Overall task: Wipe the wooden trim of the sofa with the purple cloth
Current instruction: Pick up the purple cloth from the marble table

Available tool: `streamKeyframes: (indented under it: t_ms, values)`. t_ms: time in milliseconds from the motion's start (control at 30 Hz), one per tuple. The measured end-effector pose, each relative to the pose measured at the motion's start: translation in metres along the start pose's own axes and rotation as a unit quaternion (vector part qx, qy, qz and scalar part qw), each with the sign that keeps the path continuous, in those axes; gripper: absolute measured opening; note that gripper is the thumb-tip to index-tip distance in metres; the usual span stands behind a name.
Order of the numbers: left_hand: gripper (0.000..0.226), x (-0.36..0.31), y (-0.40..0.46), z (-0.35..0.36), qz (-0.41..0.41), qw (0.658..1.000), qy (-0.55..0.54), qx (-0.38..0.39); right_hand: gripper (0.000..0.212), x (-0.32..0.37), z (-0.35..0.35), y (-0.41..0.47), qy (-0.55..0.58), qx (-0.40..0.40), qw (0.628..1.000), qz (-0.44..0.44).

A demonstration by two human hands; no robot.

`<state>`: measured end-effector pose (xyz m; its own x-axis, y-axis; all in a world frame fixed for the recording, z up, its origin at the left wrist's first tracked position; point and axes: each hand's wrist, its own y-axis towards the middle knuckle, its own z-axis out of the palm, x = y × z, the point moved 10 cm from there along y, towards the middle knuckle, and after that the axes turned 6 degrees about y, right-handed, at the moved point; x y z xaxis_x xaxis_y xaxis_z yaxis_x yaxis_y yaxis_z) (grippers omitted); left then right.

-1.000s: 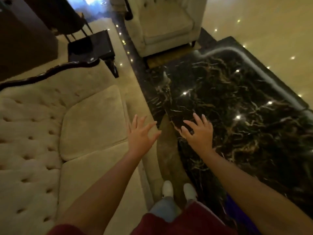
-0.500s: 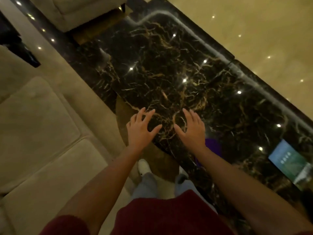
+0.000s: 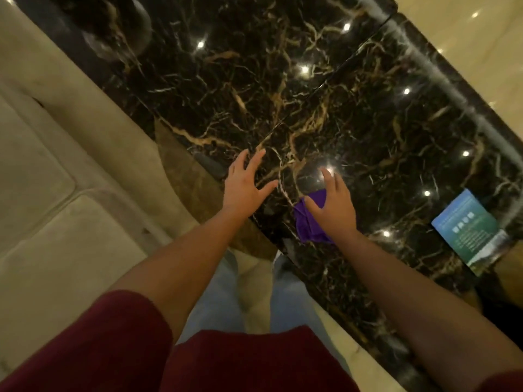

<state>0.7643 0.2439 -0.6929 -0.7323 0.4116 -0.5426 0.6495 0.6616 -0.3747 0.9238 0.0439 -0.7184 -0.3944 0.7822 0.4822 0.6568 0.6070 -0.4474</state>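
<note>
A crumpled purple cloth lies on the dark marble table near its front edge. My right hand hovers just above the cloth with fingers spread, covering part of it and holding nothing. My left hand is open too, fingers apart, over the table edge to the left of the cloth. The beige tufted sofa fills the left side. Its wooden trim is out of view.
A blue-green card or leaflet lies on the table at the right. Ceiling lights reflect in the glossy marble. My legs in light trousers stand in the narrow gap between sofa and table. Pale floor shows at the upper right.
My view has swung down and right, from the sofa's back to the table. The purple cloth has come into sight, and my right hand has moved over it.
</note>
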Motion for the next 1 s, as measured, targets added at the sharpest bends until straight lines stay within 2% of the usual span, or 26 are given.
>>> streamKeyframes:
  t_ms: [133,200,333,467,567,700,833,1000]
  values:
    - [0.093,-0.003,0.009,0.048,-0.006,0.999,0.032,0.03,0.09,-0.039,0.022,0.007,-0.001,0.022,0.999,0.029]
    - [0.093,0.006,0.017,0.1,-0.012,0.997,0.034,0.062,0.089,-0.08,0.042,0.015,0.001,0.028,0.998,0.056]
    - [0.093,0.02,0.026,0.147,-0.031,0.993,0.036,0.106,0.088,-0.115,0.062,0.028,-0.003,0.04,0.996,0.076]
    - [0.101,0.028,0.042,0.209,-0.077,0.985,0.033,0.154,0.088,-0.165,0.089,0.039,0.029,0.055,0.99,0.126]
    - [0.103,0.029,0.048,0.24,-0.124,0.979,0.028,0.158,0.089,-0.195,0.102,0.044,0.056,0.043,0.981,0.18]
    - [0.103,0.026,0.049,0.278,-0.205,0.965,0.008,0.165,0.087,-0.229,0.105,0.055,0.139,-0.017,0.954,0.263]
    - [0.098,0.02,0.043,0.309,-0.251,0.945,-0.043,0.205,0.085,-0.238,0.1,0.065,0.151,-0.033,0.95,0.271]
    - [0.088,0.022,0.038,0.34,-0.299,0.92,-0.103,0.231,0.085,-0.255,0.11,0.074,0.139,0.007,0.943,0.302]
